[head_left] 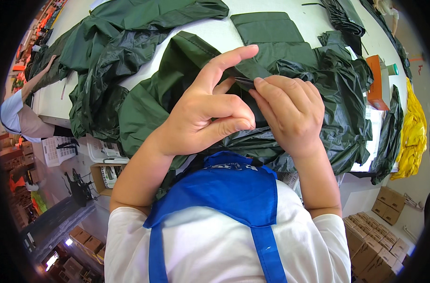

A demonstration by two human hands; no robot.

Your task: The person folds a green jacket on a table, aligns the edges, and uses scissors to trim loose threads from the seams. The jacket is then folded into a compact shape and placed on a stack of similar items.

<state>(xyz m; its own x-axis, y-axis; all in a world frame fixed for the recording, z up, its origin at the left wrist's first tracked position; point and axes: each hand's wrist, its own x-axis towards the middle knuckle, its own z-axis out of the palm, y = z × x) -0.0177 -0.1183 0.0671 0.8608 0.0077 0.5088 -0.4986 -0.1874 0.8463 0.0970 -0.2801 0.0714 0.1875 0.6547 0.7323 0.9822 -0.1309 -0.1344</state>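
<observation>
Both hands are raised over a heap of dark green coated fabric (186, 56). On my left hand (203, 106) the index finger is stretched out, while the thumb and a bent finger press together. Whatever lies between them, if anything, is too small or hidden to make out. My right hand (293, 106) pinches a small dark, slim pointed tool (244, 81) between thumb and index finger. Its tip points left, close to the left hand's fingers. Most of the tool is covered by the right fingers, so its kind does not show.
More green fabric pieces (106, 35) cover the white table (149, 66). A folded green piece (267, 28) lies at the far side. At right stand an orange box (378, 82) and yellow fabric (410, 137). Another person's arm (34, 85) reaches in from the left. Cardboard boxes (389, 203) stand below.
</observation>
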